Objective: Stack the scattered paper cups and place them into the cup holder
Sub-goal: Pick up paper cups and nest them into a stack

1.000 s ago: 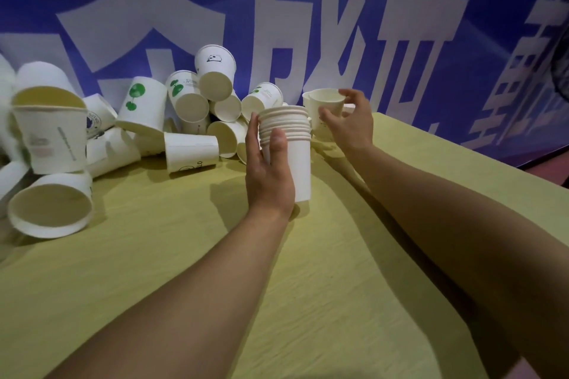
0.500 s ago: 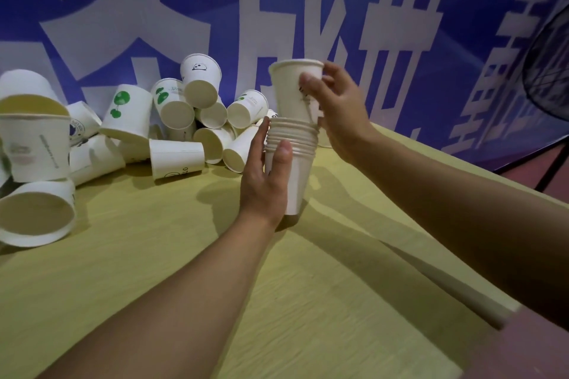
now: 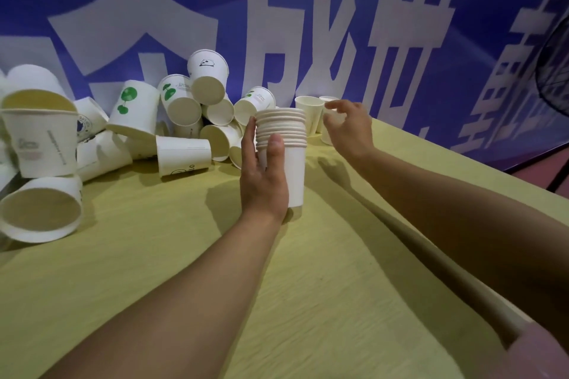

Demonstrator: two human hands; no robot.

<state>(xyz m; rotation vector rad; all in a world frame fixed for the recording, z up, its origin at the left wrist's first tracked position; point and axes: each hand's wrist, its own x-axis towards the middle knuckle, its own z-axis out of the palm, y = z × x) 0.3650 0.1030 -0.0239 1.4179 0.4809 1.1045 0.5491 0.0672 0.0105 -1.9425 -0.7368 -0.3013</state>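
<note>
A stack of white paper cups (image 3: 291,163) stands upright on the yellow-green table (image 3: 308,286), and my left hand (image 3: 263,175) is wrapped around it from the left. To the right of the stack's rims my right hand (image 3: 348,126) hovers with its fingers spread and nothing in them. Just behind that hand stand single upright white cups (image 3: 309,114). A heap of loose cups (image 3: 197,111), some with green prints, lies tumbled at the back left. No cup holder is in view.
Larger cups (image 3: 40,138) lie and stand at the far left edge. A blue banner with white characters (image 3: 277,9) rises right behind the table. The table's right edge (image 3: 480,160) runs diagonally, and a dark fan grille (image 3: 554,64) shows at the far right.
My right hand dropped the cup it held onto the stack and has moved right, now empty. My left hand kept its hold on the stack.
</note>
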